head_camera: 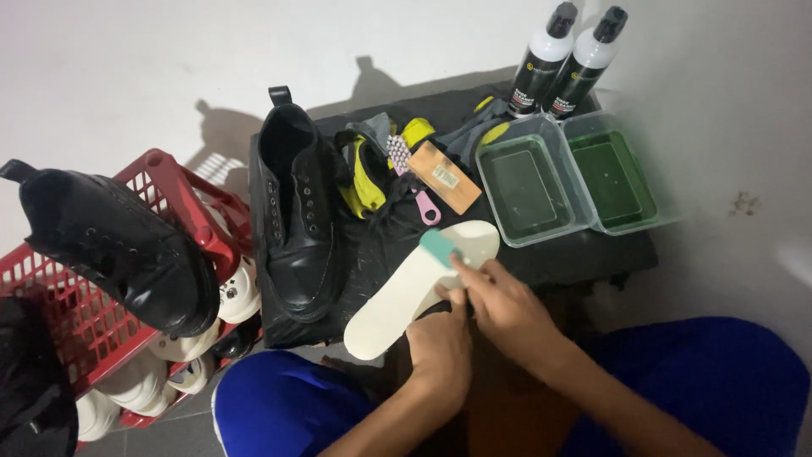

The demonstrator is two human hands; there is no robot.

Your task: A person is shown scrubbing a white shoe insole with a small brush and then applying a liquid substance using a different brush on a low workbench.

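On black mat (558, 254): one cream insole (397, 300), gripped by left hand (441, 349); right hand (503, 309) pinches one teal sponge (440, 247) against it. Two tubs (529, 190), two bottles (541, 59), two black boots (296, 211).

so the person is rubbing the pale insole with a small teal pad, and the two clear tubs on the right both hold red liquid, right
Not quite. The head view shows the right hand pressing a teal pad on the pale insole while the left hand steadies it, but the two clear tubs hold green liquid, not red.
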